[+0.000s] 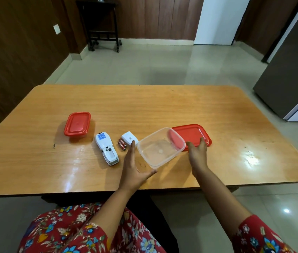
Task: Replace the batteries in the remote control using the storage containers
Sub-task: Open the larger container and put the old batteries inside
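Remote control (106,150), back open, left of left hand (132,168); two batteries (122,144) between. Clear container (160,147) between both open hands, right hand (197,155) touching red lid (192,136).

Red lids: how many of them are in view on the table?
2. One red lid sits closed on the small box at the left. The other lid lies loose on the table behind the open clear box. None seems hidden.
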